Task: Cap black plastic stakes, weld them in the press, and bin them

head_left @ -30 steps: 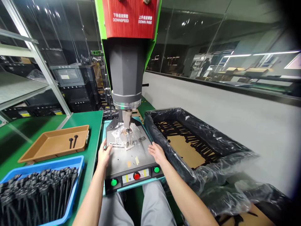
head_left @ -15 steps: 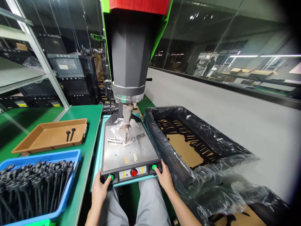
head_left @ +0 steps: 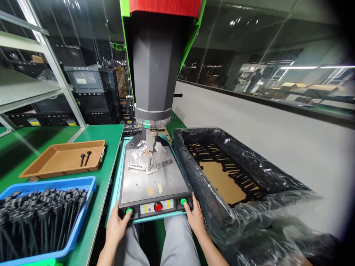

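A press machine with a grey head (head_left: 154, 74) stands over a metal plate (head_left: 152, 181). Its tip comes down onto a small part wrapped in clear film (head_left: 146, 155). My left hand (head_left: 116, 227) grips the front left corner of the control panel, thumb on the left green button (head_left: 129, 211). My right hand (head_left: 195, 218) grips the front right corner, thumb by the right green button (head_left: 183, 201). A red button (head_left: 158, 207) sits between them. Both hands hold only the panel's edge.
A blue tray (head_left: 83, 207) full of black pin-like parts sits at the near left on the green bench. Behind it, a brown tray (head_left: 44, 166) holds two black pins (head_left: 85, 159). On the right stands a box lined with black plastic (head_left: 194, 173), with black parts on cardboard inside. A metal shelf stands far left.
One second ago both hands rested on the metal plate near the part. They drew back to the panel's front corners, thumbs on the green buttons. The view has shifted slightly since.
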The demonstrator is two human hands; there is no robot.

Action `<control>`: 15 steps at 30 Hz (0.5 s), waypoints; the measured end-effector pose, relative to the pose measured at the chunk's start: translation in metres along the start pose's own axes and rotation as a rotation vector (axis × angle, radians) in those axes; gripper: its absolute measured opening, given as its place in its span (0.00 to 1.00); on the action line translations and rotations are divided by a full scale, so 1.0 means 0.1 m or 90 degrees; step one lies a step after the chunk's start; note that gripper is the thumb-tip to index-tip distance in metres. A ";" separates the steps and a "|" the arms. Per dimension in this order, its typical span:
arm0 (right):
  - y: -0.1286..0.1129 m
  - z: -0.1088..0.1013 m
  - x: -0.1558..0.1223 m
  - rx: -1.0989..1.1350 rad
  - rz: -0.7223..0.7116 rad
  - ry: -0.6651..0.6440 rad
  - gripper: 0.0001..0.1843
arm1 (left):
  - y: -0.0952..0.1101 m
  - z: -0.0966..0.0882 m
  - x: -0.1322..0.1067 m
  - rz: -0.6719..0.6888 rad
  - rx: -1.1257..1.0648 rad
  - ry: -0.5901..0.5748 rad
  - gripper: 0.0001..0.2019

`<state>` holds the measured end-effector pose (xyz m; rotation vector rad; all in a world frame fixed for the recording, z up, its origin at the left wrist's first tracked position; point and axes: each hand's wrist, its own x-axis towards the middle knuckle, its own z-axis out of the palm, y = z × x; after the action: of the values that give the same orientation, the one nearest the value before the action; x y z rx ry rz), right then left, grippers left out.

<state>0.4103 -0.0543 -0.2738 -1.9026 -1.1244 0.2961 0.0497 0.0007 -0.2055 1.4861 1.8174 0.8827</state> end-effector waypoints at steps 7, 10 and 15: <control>-0.01 -0.01 -0.02 -0.002 0.023 -0.023 0.42 | 0.02 0.02 -0.01 0.002 0.003 0.008 0.34; 0.01 -0.01 -0.03 -0.007 0.018 -0.023 0.42 | 0.02 0.02 -0.01 0.001 0.012 0.006 0.35; 0.03 0.00 -0.04 -0.009 0.005 -0.014 0.40 | 0.03 0.01 -0.01 -0.025 0.007 0.004 0.35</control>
<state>0.4100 -0.0581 -0.2770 -1.9206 -1.1361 0.3153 0.0523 0.0001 -0.2038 1.4512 1.8531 0.8607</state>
